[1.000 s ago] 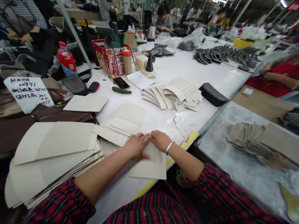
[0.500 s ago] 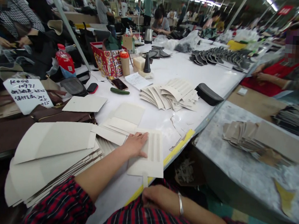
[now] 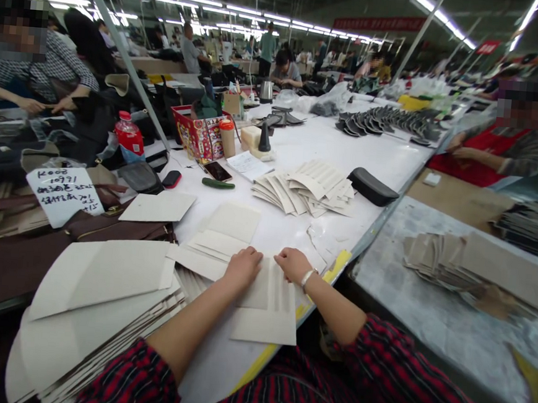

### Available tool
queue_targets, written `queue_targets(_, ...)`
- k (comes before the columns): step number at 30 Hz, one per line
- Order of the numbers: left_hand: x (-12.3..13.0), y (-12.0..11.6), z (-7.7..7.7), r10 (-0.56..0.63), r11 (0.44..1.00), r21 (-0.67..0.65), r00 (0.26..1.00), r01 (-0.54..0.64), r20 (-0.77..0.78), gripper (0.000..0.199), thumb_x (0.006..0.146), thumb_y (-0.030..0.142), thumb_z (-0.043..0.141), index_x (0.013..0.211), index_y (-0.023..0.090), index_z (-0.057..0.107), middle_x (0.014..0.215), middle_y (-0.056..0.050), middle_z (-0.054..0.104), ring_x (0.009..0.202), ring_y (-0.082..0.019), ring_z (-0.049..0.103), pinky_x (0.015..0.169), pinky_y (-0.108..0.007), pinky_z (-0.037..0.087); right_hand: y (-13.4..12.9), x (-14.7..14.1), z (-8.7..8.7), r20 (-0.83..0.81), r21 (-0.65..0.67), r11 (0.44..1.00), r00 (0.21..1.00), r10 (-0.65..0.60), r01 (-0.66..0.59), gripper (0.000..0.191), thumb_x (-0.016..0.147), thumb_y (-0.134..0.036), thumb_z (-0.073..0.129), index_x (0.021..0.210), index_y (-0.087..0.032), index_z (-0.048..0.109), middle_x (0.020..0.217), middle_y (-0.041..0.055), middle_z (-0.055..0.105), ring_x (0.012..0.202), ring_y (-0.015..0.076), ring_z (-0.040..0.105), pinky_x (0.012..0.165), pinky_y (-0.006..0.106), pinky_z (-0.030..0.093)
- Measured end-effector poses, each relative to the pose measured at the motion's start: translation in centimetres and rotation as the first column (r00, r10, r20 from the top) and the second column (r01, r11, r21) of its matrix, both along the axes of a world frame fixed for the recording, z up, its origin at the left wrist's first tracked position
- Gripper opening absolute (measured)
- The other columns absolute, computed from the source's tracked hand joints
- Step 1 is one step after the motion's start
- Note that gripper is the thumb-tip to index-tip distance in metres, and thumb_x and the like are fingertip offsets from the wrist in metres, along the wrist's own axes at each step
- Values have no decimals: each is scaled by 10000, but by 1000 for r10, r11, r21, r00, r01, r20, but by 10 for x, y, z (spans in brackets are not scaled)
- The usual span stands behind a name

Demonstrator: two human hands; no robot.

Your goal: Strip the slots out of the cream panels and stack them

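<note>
A pale cardboard piece (image 3: 263, 326) lies at the table's front edge, with lengthwise stripes on its upper part. My left hand (image 3: 244, 268) is closed at its far left side, fingers curled on the card. Across from it, my right hand (image 3: 294, 264), with a silver bangle on the wrist, is closed in a pinch at the far right side of the card; whatever is between these fingertips is hidden. More cardboard panels (image 3: 216, 244) lie beyond my left hand. A large fanned stack of curved cardboard panels (image 3: 99, 278) is to the left.
Striped cardboard pieces (image 3: 305, 186) are piled farther back, near a black case (image 3: 373, 186). A cucumber (image 3: 218, 184), a phone (image 3: 217, 171) and a red-capped bottle (image 3: 129, 138) sit behind. Another table (image 3: 383, 285) stands right, where a person in a red apron (image 3: 480, 159) sits.
My right hand has moved from near my lap up to the card's far edge. The narrow strip hanging at the near edge is gone from there. The camera view has tilted upward.
</note>
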State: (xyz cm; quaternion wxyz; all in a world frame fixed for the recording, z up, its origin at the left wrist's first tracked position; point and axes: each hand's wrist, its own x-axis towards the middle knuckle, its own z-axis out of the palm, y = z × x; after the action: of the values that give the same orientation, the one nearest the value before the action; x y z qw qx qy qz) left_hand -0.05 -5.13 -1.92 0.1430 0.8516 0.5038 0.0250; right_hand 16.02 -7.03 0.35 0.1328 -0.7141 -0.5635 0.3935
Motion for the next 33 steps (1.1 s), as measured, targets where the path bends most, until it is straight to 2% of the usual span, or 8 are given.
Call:
queue_targets(2, 9, 9, 4, -4, 999, -39, 1000, 3, -26, 177, 733, 227, 484, 893, 192, 554, 985, -64, 510, 915, -199, 494, 773, -308, 398, 20, -6, -7, 115, -63, 993, 988, 105, -98, 206, 743, -280, 453, 635, -137, 555, 428, 8, 540, 366, 92, 501, 427, 183, 392)
queue_targets(5, 17, 20, 4, 9, 995, -97, 1000, -10, -12, 136, 720, 205, 486, 828, 172, 562, 944, -63, 504, 843, -167, 515, 740, -263, 406, 31, -9, -13, 145, -126, 978, 972, 183, -165, 245, 725, -262, 458, 554, -129, 572, 503, 57, 608, 413, 103, 538, 448, 181, 406)
queue_targets(15, 21, 50, -4, -29, 975, -219, 999, 32, 17, 80, 632, 193, 527, 703, 182, 561, 772, -17, 547, 687, -140, 532, 607, -234, 417, 45, -10, -27, 119, -228, 968, 984, 132, -102, 185, 682, -198, 501, 611, -82, 626, 548, 102, 638, 418, 127, 555, 460, 208, 431)
queue_targets(21, 20, 40, 3, -59, 981, -181, 997, 69, 58, 78, 671, 184, 480, 711, 186, 547, 795, -13, 543, 727, -139, 534, 636, -237, 422, 45, -12, -22, 114, -221, 970, 985, 127, -99, 187, 657, -157, 504, 534, -82, 624, 502, 100, 622, 448, 135, 567, 465, 201, 428)
queue_targets(24, 8, 26, 4, -37, 988, -147, 992, 55, 124, 210, 666, 203, 509, 876, 190, 512, 915, -22, 528, 755, -124, 532, 687, -235, 435, 41, -13, -19, 144, -208, 970, 977, 157, -125, 202, 666, -158, 501, 524, -87, 626, 526, 101, 627, 469, 134, 568, 493, 207, 425)
queue_targets(28, -16, 1, 0, -68, 994, -64, 974, 83, 218, 407, 637, 219, 576, 1018, 181, 437, 1100, -58, 485, 930, -148, 499, 826, -262, 407, 29, -14, -16, 202, -151, 974, 960, 196, -167, 226, 729, -209, 463, 667, -81, 639, 592, 96, 636, 523, 130, 579, 534, 204, 420)
queue_targets(30, -26, -9, -1, -146, 988, -21, 977, 151, 158, 373, 640, 268, 600, 979, 184, 467, 1161, -64, 472, 1052, -188, 430, 905, -302, 354, 22, -14, -15, 291, -19, 974, 931, 221, -225, 215, 734, -235, 474, 805, -99, 624, 672, 82, 643, 621, 144, 592, 590, 214, 420)
queue_targets(33, -30, -16, 1, -228, 973, -14, 973, 228, 39, 409, 666, 346, 596, 1022, 193, 463, 1260, -58, 412, 1117, -223, 368, 920, -350, 336, 20, -17, -13, 412, 178, 909, 867, 280, -378, 310, 716, -253, 511, 1006, -152, 553, 841, 66, 635, 793, 165, 574, 685, 241, 405)
